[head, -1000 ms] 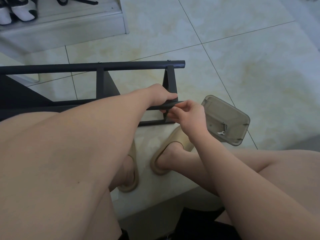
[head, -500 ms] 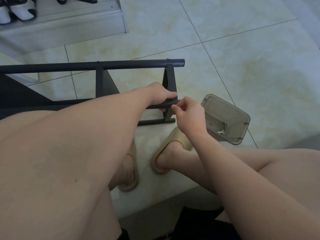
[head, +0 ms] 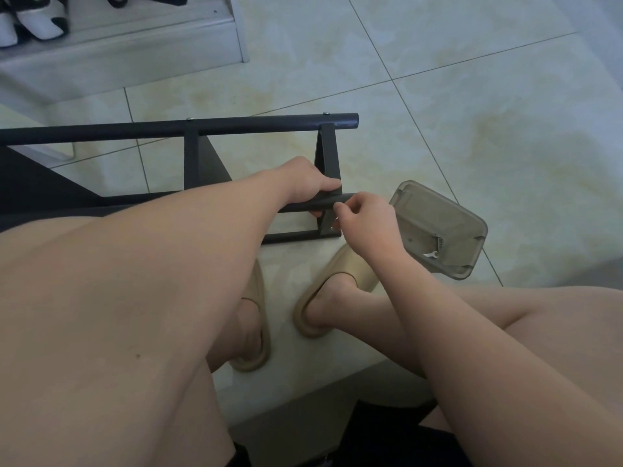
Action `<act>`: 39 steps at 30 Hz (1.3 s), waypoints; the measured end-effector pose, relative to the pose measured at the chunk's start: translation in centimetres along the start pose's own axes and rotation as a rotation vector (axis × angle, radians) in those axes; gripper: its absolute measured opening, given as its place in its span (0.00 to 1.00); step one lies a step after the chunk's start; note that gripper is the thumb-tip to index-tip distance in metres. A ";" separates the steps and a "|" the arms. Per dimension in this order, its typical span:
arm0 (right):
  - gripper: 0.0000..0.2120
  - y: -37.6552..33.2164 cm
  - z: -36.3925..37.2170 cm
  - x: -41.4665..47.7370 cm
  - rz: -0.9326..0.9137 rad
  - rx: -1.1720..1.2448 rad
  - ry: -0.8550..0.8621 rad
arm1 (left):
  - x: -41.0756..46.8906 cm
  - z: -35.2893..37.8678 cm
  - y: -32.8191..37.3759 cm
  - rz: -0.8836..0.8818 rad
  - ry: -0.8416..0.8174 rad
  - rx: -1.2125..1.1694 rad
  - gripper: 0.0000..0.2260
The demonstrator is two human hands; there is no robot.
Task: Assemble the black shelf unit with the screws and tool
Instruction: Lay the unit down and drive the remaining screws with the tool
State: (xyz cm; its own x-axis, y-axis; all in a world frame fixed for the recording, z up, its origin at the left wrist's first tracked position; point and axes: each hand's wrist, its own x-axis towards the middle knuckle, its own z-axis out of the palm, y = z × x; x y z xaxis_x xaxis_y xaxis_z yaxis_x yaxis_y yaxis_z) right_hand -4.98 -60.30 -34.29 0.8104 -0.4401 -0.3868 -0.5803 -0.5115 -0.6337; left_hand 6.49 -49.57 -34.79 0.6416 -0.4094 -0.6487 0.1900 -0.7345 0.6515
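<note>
The black shelf unit lies on its side on the tiled floor in front of me, its round tubes running left to right. My left hand grips the near tube close to its right end. My right hand is at that tube's end with thumb and fingertips pinched together on something small and dark against it; I cannot tell what it is. A clear grey plastic tray lies just right of my right hand, holding a small white wrench and a little metal hardware.
My feet in tan slippers rest on the floor under the frame's near end. A low white step with black-and-white shoes runs along the upper left. Pale floor tiles stretch to the right and beyond the frame.
My right hand has shifted slightly up along the tube's end, its pinched fingers turning. The left hand keeps its grip and the frame stays put.
</note>
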 end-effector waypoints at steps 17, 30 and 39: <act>0.17 -1.7 -1.5 5.0 -0.200 -0.239 0.046 | 1.5 -2.6 0.7 0.082 -0.016 0.242 0.17; 0.19 -6.4 -1.3 12.8 -0.314 -0.344 0.007 | 4.7 -8.0 0.0 0.103 0.187 0.437 0.12; 0.29 -1.5 -6.7 10.1 -0.454 -0.508 -0.165 | 2.8 -6.4 4.7 0.481 0.547 0.710 0.01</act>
State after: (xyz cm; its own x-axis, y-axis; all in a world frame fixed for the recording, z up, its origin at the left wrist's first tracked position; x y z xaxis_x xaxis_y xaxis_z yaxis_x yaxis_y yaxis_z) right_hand 3.56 -68.96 -32.74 0.9600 -0.0041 -0.2800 -0.1150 -0.9175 -0.3808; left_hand 13.95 -50.70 -31.04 0.8192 -0.5735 0.0053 -0.5490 -0.7816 0.2962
